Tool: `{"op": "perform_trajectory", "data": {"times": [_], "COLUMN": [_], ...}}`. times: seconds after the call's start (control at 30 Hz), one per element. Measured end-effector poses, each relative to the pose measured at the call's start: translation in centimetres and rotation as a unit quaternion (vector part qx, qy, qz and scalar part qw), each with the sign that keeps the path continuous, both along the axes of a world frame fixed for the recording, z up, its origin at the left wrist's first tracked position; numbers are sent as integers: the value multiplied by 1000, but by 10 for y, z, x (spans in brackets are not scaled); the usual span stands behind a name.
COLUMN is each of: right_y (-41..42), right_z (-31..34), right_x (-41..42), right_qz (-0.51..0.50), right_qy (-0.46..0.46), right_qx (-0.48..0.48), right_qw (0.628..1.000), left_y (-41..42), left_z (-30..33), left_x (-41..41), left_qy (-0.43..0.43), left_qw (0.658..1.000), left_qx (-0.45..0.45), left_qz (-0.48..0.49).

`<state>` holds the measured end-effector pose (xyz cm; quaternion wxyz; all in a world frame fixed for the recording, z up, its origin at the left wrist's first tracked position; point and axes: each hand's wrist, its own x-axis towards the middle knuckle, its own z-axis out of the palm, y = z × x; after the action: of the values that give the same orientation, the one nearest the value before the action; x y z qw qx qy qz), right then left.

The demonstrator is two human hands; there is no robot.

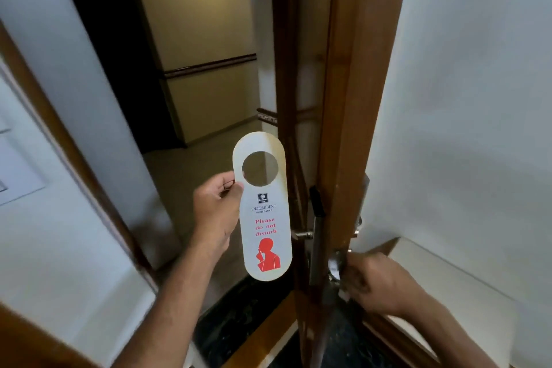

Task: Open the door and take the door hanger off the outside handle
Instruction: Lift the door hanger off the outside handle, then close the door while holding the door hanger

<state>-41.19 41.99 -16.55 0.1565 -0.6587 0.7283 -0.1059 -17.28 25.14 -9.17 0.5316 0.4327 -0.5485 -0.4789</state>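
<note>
While the right hand [370,281] grips the inside handle [336,263], the left hand [216,212] pinches the door hanger [265,218].

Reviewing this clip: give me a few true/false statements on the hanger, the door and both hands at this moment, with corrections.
1. The left hand holds the hanger. True.
2. The hanger hangs on the outside handle. False: it is off the handle, held up in the doorway.
3. The door is shut. False: it stands open, with the corridor visible past it.
4. The right hand is at the inside handle. True.
5. The hanger's print is green. False: it reads "Please do not disturb" in red.
</note>
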Motion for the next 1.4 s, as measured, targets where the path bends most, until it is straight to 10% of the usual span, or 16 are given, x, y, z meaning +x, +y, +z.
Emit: {"op": "perform_trajectory", "data": {"times": [0.2, 0.53, 1.4], "right_y": [-74, -186, -371], "right_z": [30, 5, -44], "right_x": [-10, 61, 263], "right_qz": [123, 312, 209], "right_qy": [171, 299, -34], "right_qx": [-113, -23, -51], "right_qw": [971, 902, 976], "left_y": [12, -3, -66], "left_z": [6, 6, -6], "left_x": [61, 147, 213], "left_qy": [-8, -77, -39], "left_qw": [995, 973, 931], "left_qx": [4, -24, -34], "left_qz": [98, 218, 362]}}
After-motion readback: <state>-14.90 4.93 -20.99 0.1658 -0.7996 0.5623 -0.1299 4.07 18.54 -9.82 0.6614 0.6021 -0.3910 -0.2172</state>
